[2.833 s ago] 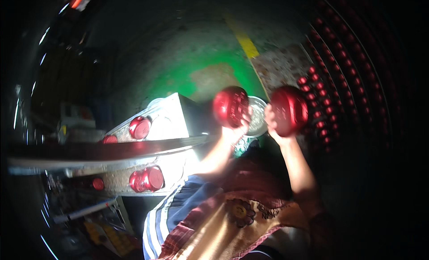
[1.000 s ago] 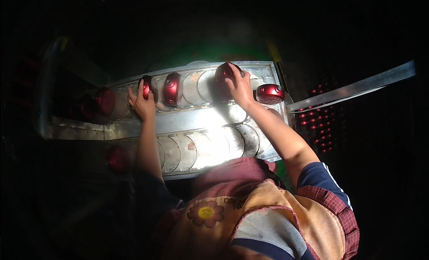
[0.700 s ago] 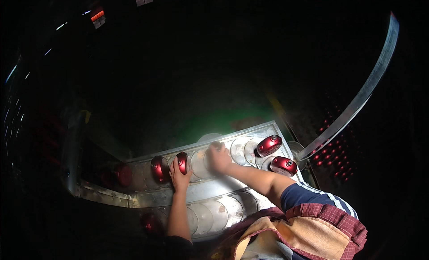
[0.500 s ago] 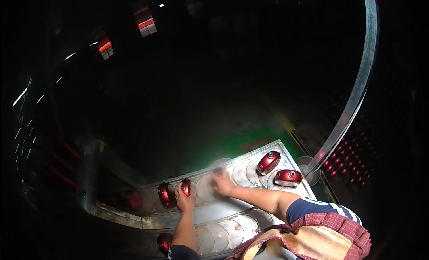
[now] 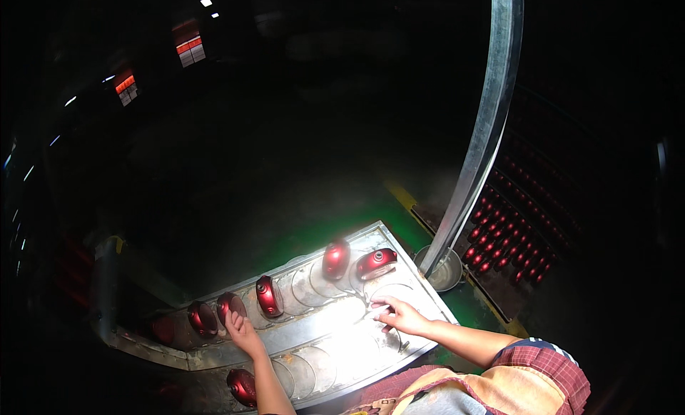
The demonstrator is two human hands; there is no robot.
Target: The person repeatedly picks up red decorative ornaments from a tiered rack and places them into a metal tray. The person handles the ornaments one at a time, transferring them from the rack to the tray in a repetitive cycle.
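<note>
My left hand [image 5: 244, 334] has its fingers loosely bent at the lower edge of a glossy red rounded housing [image 5: 230, 306]; whether they touch it I cannot tell. A second red housing [image 5: 203, 320] stands to its left, and another [image 5: 269, 296] with a round fitting on top is to its right. My right hand [image 5: 401, 319] is over the metal table near bright glare, fingertips pinched around something thin and pale, too washed out to name. Beyond that hand, two red housings [image 5: 376, 264] [image 5: 335, 259] stand at the far right end, the left one blurred.
A metal-edged table [image 5: 320, 324] carries two rows of overlapping round plates. One more red housing [image 5: 241, 387] is in the near row, beside my left forearm. A metal post [image 5: 485, 115] rises at right next to a round bucket [image 5: 446, 271]. Racks of red parts [image 5: 506, 236] stand beyond.
The view has swung right, so the scene lies further left. The housing under my right hand now stands free in the far row. My right hand has come back toward me; my left hand has lowered slightly.
</note>
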